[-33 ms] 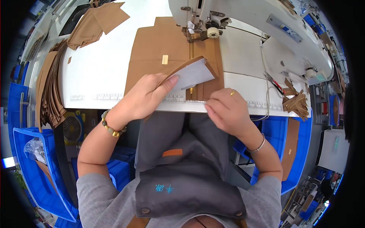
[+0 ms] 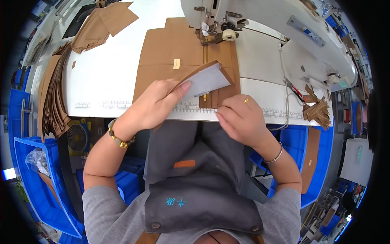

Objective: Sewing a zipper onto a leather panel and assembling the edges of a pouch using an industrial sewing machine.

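A brown leather-like panel [image 2: 156, 49] lies on the white table, its right part under the presser foot of a sewing machine [image 2: 213, 34]. A zipper strip [image 2: 205, 57] runs lengthwise along it. My left hand [image 2: 158, 99] is closed on a folded brown flap [image 2: 209, 77], lifting it so its pale grey-white underside shows. My right hand [image 2: 241, 118] is closed at the table's front edge, fingertips at the lower edge of the panel's layered right part. Whatever sits between those fingertips is hidden.
Brown pieces hang stacked at the left table edge [image 2: 57, 93], with more pieces [image 2: 105, 24] behind. At right lie red-handled snips [image 2: 295, 90], a cord [image 2: 286, 97] and a pile of brown scraps [image 2: 317, 112]. Blue bins [image 2: 20, 142] stand below both sides.
My right hand has shifted very slightly left. My left hand and the lifted flap hold almost still.
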Available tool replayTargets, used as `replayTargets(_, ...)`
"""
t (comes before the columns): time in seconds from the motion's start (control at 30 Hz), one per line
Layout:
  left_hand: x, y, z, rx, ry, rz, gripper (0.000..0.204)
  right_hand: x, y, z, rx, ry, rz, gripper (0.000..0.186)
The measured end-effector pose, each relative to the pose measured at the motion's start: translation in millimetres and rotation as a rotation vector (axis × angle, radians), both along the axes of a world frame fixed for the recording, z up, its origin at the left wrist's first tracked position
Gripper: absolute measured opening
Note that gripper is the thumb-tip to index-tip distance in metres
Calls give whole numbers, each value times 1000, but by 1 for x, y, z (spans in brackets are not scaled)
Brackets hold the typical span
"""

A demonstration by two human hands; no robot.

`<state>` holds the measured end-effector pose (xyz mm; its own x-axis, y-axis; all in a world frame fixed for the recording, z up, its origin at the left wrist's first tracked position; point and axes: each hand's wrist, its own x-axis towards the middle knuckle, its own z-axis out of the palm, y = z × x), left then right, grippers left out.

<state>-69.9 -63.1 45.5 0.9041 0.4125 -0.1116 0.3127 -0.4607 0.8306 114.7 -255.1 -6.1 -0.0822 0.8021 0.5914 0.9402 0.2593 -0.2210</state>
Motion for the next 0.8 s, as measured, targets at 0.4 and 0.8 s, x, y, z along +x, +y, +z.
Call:
replayTargets(0.4,-7,7,-16,-89,-168,-13,50,-10,27,-9,-37,-9,-9,29)
replayTargets(0.8,-11,7,-11,-87,-50,-35,37,-8,22,-9,-69,-56,45,31)
